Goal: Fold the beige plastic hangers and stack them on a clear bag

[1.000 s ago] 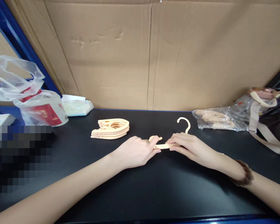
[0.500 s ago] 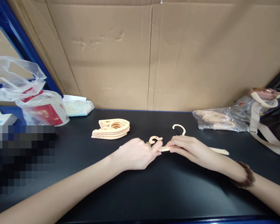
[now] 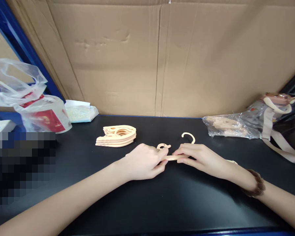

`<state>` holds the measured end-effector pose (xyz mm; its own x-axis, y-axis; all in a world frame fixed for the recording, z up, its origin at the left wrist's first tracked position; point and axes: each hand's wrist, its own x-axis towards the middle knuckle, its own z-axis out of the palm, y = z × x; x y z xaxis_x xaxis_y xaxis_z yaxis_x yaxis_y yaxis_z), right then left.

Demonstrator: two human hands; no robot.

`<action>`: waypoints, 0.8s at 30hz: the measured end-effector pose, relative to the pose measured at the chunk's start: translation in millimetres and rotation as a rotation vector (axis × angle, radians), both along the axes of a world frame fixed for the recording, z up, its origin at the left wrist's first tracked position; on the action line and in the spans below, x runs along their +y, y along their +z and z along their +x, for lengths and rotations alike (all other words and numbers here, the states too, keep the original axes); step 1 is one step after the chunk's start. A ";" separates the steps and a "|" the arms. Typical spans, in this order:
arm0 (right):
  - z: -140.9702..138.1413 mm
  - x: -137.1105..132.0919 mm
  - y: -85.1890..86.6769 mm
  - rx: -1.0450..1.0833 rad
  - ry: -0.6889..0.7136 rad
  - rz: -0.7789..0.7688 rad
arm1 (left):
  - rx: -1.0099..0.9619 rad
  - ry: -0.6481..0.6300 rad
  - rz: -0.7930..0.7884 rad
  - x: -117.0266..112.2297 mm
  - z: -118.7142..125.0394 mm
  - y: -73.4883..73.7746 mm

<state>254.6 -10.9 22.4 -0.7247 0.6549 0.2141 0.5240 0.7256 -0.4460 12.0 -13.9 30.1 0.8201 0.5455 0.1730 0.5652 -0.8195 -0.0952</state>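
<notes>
Between my two hands lies a cream-coloured folding hanger, low over the black table. My left hand pinches its left part, and a curled piece with a small dark hole shows just above my fingers. My right hand grips the right part between thumb and fingers. The hanger's curved hook rises behind my right fingers, and a tip of its arm shows past my right wrist. Much of the hanger is covered by my hands. To the left, a stack of folded cream hangers rests on the table.
A clear plastic bag with beige pieces lies at the back right, beside a container with a pale strap. At the left stand a bagged tape roll and a soft packet. Cardboard walls the table's back.
My left hand has shifted slightly left and its thumb has dropped a little. More of the hanger's middle shows between my hands, and less of its arm beyond my right wrist.
</notes>
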 end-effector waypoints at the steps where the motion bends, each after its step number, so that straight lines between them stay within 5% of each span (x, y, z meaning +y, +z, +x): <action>1: 0.4 0.4 -0.1 -0.004 -0.009 0.019 | -0.020 -0.009 0.002 -0.2 0.0 -0.4; 7: 2.0 3.7 0.2 -0.069 -0.027 0.148 | -0.052 -0.051 0.009 -3.0 2.0 -3.8; 17: -4.5 2.3 -1.0 -0.112 -0.018 0.149 | -0.005 -0.114 0.099 -11.7 7.9 -7.2; 24: -0.3 4.9 2.8 0.031 -0.052 0.390 | 0.044 -0.034 -0.009 -11.9 7.4 -2.4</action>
<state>254.3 -6.1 25.2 -0.6819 0.5557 0.4756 0.5550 0.8166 -0.1585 19.3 -25.8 27.7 0.8449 0.5185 0.1314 0.5323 -0.8391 -0.1118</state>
